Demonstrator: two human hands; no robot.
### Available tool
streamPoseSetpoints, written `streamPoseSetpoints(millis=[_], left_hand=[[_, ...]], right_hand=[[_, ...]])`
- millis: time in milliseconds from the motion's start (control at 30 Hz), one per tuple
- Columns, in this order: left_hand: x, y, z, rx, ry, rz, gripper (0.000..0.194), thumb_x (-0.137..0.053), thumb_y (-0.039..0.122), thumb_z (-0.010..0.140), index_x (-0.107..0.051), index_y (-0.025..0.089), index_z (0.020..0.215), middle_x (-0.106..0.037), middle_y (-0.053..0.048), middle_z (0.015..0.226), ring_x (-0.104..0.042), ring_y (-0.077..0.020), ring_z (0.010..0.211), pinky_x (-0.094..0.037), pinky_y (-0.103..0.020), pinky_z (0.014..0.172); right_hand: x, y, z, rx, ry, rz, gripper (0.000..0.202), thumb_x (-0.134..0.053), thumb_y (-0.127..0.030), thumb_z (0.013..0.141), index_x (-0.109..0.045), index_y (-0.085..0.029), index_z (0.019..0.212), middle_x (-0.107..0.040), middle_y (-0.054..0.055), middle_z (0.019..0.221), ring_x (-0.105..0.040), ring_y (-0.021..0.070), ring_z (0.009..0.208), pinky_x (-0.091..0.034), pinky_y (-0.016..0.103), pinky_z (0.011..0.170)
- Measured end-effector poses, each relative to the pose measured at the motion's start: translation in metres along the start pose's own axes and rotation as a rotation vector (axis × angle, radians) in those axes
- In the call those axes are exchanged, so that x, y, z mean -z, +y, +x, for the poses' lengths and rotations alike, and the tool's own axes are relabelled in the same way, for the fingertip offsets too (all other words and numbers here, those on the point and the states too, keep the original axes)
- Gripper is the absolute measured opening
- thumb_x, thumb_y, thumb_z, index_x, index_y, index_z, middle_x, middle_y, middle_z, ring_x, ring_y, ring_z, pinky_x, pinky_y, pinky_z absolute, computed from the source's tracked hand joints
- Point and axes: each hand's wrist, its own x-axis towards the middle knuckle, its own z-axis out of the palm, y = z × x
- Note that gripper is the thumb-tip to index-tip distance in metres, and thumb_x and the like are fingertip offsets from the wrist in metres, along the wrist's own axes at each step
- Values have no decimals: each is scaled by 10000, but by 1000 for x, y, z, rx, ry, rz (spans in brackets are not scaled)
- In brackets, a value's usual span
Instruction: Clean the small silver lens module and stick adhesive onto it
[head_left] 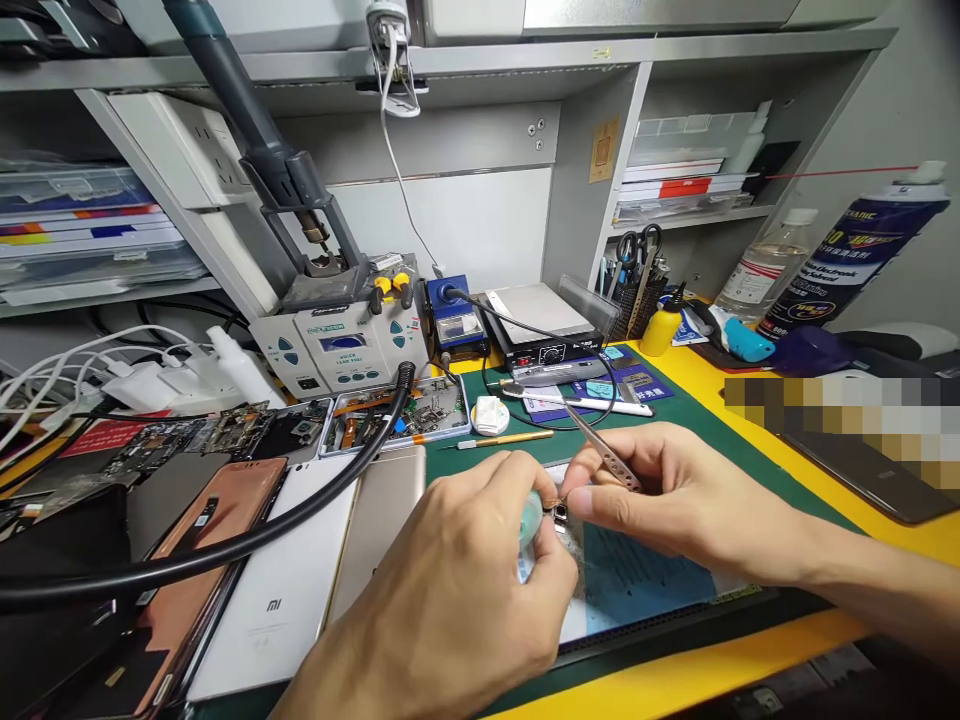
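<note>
My left hand is closed, its thumb and fingers curled round a translucent teal round object, mostly hidden; I cannot tell its kind. Metal tweezers lie in my right hand, their tips pointing up and away to the left. The right thumb and forefinger are pinched together close to the left fingertips. Between the two hands shows a small copper-coloured and metal part, too small to name. Below them is a blue and white work pad on a green mat.
Several phones and phone shells, one a white phone back, lie at left under a thick black hose. Behind stand a hot-air station, a parts tray, a heating plate, a yellow bottle and a spray can.
</note>
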Motion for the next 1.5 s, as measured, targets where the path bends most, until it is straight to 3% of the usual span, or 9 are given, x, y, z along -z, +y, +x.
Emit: streamPoseSetpoints(millis=[233,467,633,900,1233,1500], left_hand=[[5,6,3,169,-72,-139,57,-560,238,875,-610,263,872,-577,61,646,-486,-98,514,-359,-224,510],[3,8,6,316,-127,-322,120,-526,344,925,-592,254,883,-550,67,577,-441,-91,466,-309,-206,433],[0,12,6,353,-129,-381,187,-490,382,944,-580,238,866,-517,67,544,-382,-94,421,-289,-219,409],[-3,13,10,335,-86,-339,191,-490,370,940,-589,225,864,-671,1,672,-550,-134,544,-329,-233,465],[0,14,9,389,-62,-462,214,-520,359,924,-568,192,800,-561,24,591,-355,-83,446,-267,-207,407],[1,13,11,432,-101,-586,197,-544,340,909,-551,188,783,-576,19,590,-415,-84,464,-326,-188,429]], right_hand=[[5,0,1,-87,-50,112,186,-769,-287,802,-630,-163,801,-370,-101,511,-245,26,379,-193,163,341],[5,1,-1,-64,2,131,215,-737,-337,840,-611,-174,776,-343,-107,463,-229,33,371,-194,158,339],[3,3,-2,-35,9,137,237,-722,-358,853,-601,-176,764,-341,-103,461,-237,43,383,-198,168,353],[-2,4,-2,-27,31,173,252,-740,-387,836,-602,-183,784,-319,-113,453,-204,46,384,-191,172,345],[0,2,-2,-84,-29,292,210,-739,-319,838,-591,-182,782,-261,-124,463,-144,40,401,-150,166,353],[3,0,-2,-125,1,310,264,-771,-357,804,-579,-176,798,-254,-125,494,-118,36,423,-128,172,361]])
